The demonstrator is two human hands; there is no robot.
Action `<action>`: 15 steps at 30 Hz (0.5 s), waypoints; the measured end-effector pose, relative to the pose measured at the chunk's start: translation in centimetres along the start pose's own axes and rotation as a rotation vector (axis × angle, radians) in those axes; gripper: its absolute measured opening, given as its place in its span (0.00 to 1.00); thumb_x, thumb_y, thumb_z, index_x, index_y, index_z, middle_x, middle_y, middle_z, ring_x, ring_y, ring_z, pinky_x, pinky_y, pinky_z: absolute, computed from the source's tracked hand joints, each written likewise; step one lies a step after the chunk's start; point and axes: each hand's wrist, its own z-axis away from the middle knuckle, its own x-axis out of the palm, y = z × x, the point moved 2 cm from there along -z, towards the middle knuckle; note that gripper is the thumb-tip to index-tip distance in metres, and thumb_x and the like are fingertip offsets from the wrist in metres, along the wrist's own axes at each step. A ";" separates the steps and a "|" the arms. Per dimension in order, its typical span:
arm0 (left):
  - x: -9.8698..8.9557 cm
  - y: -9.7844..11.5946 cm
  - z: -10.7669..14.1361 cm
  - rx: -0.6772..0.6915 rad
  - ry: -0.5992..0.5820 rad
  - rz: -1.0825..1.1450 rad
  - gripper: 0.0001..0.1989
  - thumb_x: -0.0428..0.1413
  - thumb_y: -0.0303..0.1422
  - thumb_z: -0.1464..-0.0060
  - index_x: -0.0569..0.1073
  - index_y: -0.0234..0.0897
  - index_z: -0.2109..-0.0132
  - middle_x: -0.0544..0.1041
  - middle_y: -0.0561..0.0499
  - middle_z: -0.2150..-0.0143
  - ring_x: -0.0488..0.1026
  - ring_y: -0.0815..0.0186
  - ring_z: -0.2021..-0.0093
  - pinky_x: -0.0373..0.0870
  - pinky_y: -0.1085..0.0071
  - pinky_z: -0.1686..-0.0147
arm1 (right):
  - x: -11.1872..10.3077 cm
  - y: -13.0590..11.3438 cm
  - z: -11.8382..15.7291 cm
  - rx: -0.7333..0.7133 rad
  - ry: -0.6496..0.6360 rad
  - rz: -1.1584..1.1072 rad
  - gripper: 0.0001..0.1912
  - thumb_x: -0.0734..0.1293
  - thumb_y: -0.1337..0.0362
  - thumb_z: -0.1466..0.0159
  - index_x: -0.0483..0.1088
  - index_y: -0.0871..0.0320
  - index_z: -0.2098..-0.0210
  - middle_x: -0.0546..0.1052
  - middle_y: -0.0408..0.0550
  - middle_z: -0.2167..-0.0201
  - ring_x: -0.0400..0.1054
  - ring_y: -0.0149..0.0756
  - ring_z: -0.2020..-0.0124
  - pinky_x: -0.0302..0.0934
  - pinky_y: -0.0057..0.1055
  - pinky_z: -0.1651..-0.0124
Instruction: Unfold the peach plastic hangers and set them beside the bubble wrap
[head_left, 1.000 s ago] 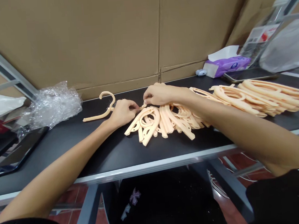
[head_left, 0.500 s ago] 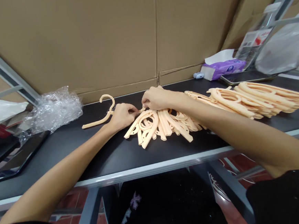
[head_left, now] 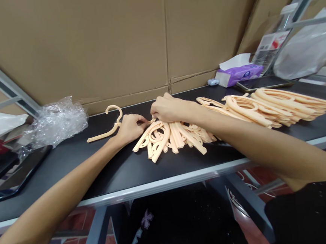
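Note:
Cream plastic hangers lie in a pile (head_left: 175, 136) on the black table, just in front of my hands. My left hand (head_left: 131, 127) is closed, its thumb and finger pinching a small cream piece at the pile's upper left. My right hand (head_left: 164, 107) bends over the same piece with its fingers pressed together, and its fingertips are partly hidden. A single hanger (head_left: 104, 134) with an upright hook lies left of my left hand, its right part hidden behind that hand. Beyond my right forearm, more folded hangers (head_left: 280, 105) lie in an overlapping row.
Crumpled clear plastic wrap (head_left: 60, 122) and a dark tablet-like device (head_left: 23, 172) are at the left. At the back right are a purple tissue pack (head_left: 241, 74), a phone (head_left: 263, 83), a clear bottle (head_left: 275, 40) and a plastic bag (head_left: 307, 56). Cardboard (head_left: 117, 43) stands behind the table.
The whole view has shifted slightly, so most things sit a little further left. Both hands keep nearly the same pose at the small piece.

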 end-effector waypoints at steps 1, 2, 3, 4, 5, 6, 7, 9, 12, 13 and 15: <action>0.0 0.0 0.0 0.002 0.001 0.000 0.10 0.61 0.29 0.43 0.88 0.38 0.61 0.88 0.46 0.59 0.84 0.56 0.59 0.77 0.65 0.55 | -0.1 -0.1 0.0 -0.013 0.002 0.020 0.21 0.59 0.73 0.31 0.82 0.61 0.49 0.83 0.61 0.53 0.75 0.50 0.51 0.58 0.45 0.46; 0.0 0.0 0.0 0.003 0.002 0.000 0.10 0.61 0.28 0.43 0.88 0.39 0.61 0.88 0.46 0.59 0.84 0.56 0.59 0.77 0.65 0.55 | -0.1 -0.2 0.1 -0.022 0.002 0.036 0.21 0.59 0.73 0.31 0.82 0.61 0.49 0.83 0.62 0.52 0.75 0.50 0.50 0.58 0.44 0.48; -0.1 0.1 0.0 0.004 0.003 0.000 0.10 0.61 0.28 0.43 0.88 0.39 0.61 0.88 0.47 0.59 0.84 0.56 0.59 0.77 0.65 0.55 | -0.2 -0.3 0.1 -0.027 -0.002 0.048 0.21 0.59 0.73 0.30 0.82 0.62 0.49 0.83 0.62 0.52 0.75 0.50 0.50 0.59 0.43 0.49; -0.1 0.1 0.1 0.004 0.004 0.000 0.10 0.61 0.29 0.43 0.88 0.39 0.61 0.88 0.47 0.59 0.84 0.57 0.59 0.77 0.65 0.55 | -0.3 -0.5 0.1 -0.028 -0.008 0.060 0.21 0.59 0.73 0.30 0.82 0.62 0.49 0.83 0.63 0.52 0.75 0.50 0.51 0.59 0.42 0.50; -0.2 0.1 0.1 0.002 0.004 0.001 0.10 0.60 0.29 0.43 0.88 0.39 0.61 0.88 0.47 0.60 0.84 0.57 0.60 0.77 0.65 0.56 | -0.3 -0.6 0.1 -0.029 -0.011 0.069 0.20 0.59 0.72 0.30 0.82 0.63 0.49 0.83 0.63 0.53 0.75 0.50 0.51 0.59 0.42 0.51; -0.2 0.1 0.0 -0.001 0.003 0.001 0.10 0.60 0.29 0.43 0.88 0.38 0.61 0.88 0.47 0.61 0.84 0.57 0.61 0.77 0.65 0.57 | -0.3 -0.7 0.2 -0.029 -0.012 0.077 0.20 0.59 0.72 0.30 0.82 0.63 0.49 0.83 0.64 0.53 0.76 0.50 0.52 0.59 0.41 0.51; -0.3 0.1 0.0 -0.004 0.003 0.002 0.10 0.60 0.30 0.43 0.88 0.38 0.61 0.88 0.47 0.62 0.84 0.58 0.63 0.77 0.66 0.59 | -0.3 -0.7 0.1 -0.029 -0.013 0.080 0.20 0.59 0.72 0.30 0.82 0.64 0.49 0.83 0.64 0.53 0.76 0.50 0.52 0.60 0.41 0.51; -0.4 0.1 0.0 -0.009 0.004 0.003 0.10 0.60 0.30 0.44 0.88 0.38 0.61 0.88 0.48 0.63 0.83 0.58 0.64 0.77 0.66 0.60 | -0.3 -0.6 0.1 -0.033 -0.014 0.068 0.20 0.60 0.72 0.30 0.82 0.63 0.49 0.83 0.63 0.53 0.76 0.48 0.53 0.60 0.40 0.52; -0.3 -0.1 0.0 -0.007 0.008 0.009 0.10 0.59 0.31 0.45 0.88 0.39 0.62 0.88 0.48 0.63 0.83 0.58 0.63 0.76 0.66 0.61 | -0.1 0.1 -0.2 -0.052 -0.019 0.015 0.19 0.62 0.70 0.31 0.84 0.59 0.51 0.84 0.60 0.53 0.76 0.46 0.55 0.60 0.39 0.55; -0.3 -0.1 0.0 -0.003 0.011 0.011 0.10 0.59 0.32 0.45 0.87 0.39 0.63 0.88 0.48 0.63 0.83 0.57 0.63 0.76 0.66 0.61 | 0.0 0.4 -0.3 -0.066 -0.022 -0.008 0.18 0.62 0.69 0.31 0.84 0.58 0.53 0.85 0.58 0.54 0.76 0.45 0.57 0.59 0.38 0.56; -0.2 -0.2 0.1 0.007 0.020 0.015 0.10 0.59 0.32 0.45 0.87 0.39 0.63 0.88 0.47 0.62 0.84 0.57 0.61 0.77 0.65 0.59 | 0.3 0.9 -0.4 -0.097 -0.035 -0.065 0.16 0.64 0.66 0.32 0.85 0.56 0.58 0.85 0.56 0.58 0.75 0.42 0.61 0.59 0.37 0.59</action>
